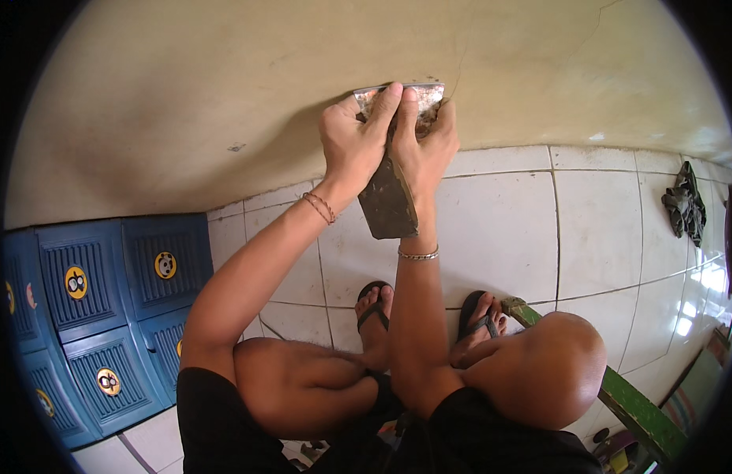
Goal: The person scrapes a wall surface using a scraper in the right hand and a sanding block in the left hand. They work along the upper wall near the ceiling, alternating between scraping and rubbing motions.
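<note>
Both my hands grip a wide scraper with a worn metal blade (430, 98) and a dark, blocky handle (389, 204). My left hand (357, 139) holds its left side, with the thumb laid along the blade. On the right side, my right hand (422, 145) wraps the blade's corner, its thumb beside the other one. The blade's straight edge lies at the beige painted wall (224, 89); whether it presses on the surface I cannot tell. Small dark flecks and a thin crack show on the wall just past the blade. The handle's end points back toward me.
A blue plastic drawer cabinet (84, 338) with round animal stickers stands at the left against the wall. White tiles (496, 225) cover the floor. A dark crumpled cloth (686, 204) lies at the far right. Beside my right leg runs a chipped green wooden bar (638, 409).
</note>
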Demonstrator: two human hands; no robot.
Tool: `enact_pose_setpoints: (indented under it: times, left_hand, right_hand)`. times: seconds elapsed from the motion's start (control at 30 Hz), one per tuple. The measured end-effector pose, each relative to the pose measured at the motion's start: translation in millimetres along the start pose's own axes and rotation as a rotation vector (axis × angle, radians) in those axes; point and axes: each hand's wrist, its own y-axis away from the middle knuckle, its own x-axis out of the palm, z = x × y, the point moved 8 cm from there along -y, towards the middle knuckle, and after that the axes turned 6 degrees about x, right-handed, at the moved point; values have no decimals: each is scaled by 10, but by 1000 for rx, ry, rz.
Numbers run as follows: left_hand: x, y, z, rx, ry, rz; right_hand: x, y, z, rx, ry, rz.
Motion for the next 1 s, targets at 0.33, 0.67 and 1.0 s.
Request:
enact_pose_setpoints:
  times: [0.33,0.67,1.0]
  left_hand:
    - [-6,-60,-37,-2,1,30]
    - [65,-35,66,-13,-97,61]
    - [64,-32,-3,21,17,54]
  right_hand:
    - [34,-31,104,-77,-28,-7]
    - [-49,-66,45,-21,94,9]
    - [-45,-60,45,-28,40,-7]
